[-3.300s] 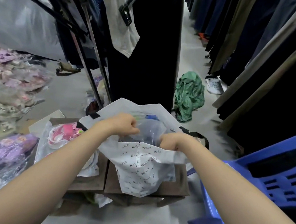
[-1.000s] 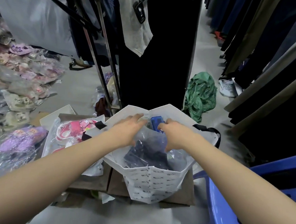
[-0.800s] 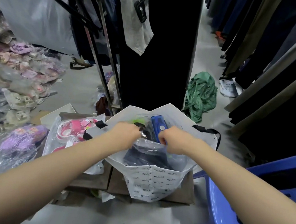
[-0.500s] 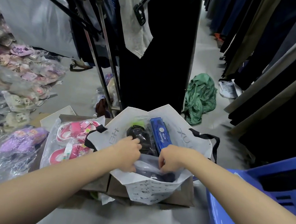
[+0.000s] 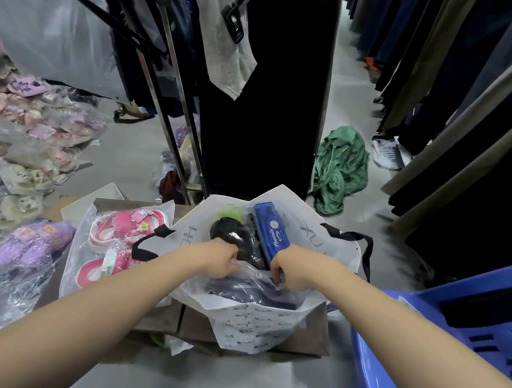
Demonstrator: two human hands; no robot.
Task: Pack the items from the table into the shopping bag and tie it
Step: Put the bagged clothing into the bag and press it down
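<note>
- The shopping bag (image 5: 251, 328) stands open on the table (image 5: 313, 334), directly in front of the person. Its black handles (image 5: 146, 246) hang loose at the two sides and are not tied.
- At the far side inside the bag lie a blue box (image 5: 271, 229) and a dark wrapped item (image 5: 232, 235), so a part of the packing appears to be done.
- At the near side, a clear packet (image 5: 251, 290) with a dark garment sits low in the mouth of the bag and seems almost fully in.
- The left hand (image 5: 220, 260) and the right hand (image 5: 291, 270) are both in the mouth of the bag. Their fingers are curled and grip the plastic of this packet, one hand at each end.
- Just beside the bag, on its left, a packet of pink sandals (image 5: 119, 237) lies on the table, not yet packed.
- Further left is a packet of purple slippers (image 5: 24, 246); whether it belongs to the task cannot be told.
- By this judgement the task is about in the middle: at least the sandals and the tying are left.
</note>
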